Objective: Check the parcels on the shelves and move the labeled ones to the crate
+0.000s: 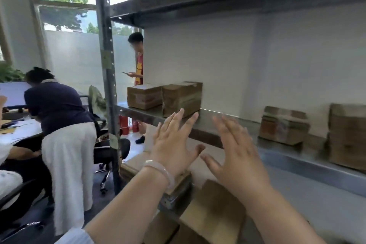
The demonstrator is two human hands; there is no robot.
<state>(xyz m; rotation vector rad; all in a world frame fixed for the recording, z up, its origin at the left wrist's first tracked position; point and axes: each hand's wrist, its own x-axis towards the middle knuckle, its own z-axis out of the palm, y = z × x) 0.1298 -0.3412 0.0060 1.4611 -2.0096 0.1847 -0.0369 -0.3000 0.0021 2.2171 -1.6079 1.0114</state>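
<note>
Both my hands are raised in front of a grey metal shelf (227,123), fingers spread, holding nothing. My left hand (174,144), with a pale bracelet on the wrist, reaches toward a taped cardboard parcel (181,99) at the shelf's left end; its fingertips are just below the parcel's front. A second parcel (144,96) with a white sheet on top stands to the left, touching the first. My right hand (235,156) hovers over bare shelf. Two more parcels, one small (283,128) and one larger (348,136), stand further right. No crate is in view.
A lower shelf holds more cardboard boxes (213,212) under my arms. An upright steel post (107,77) marks the rack's left end. A person in a dark top (57,105) bends over a desk at left, near an office chair (103,125). Another person (138,61) stands behind the rack.
</note>
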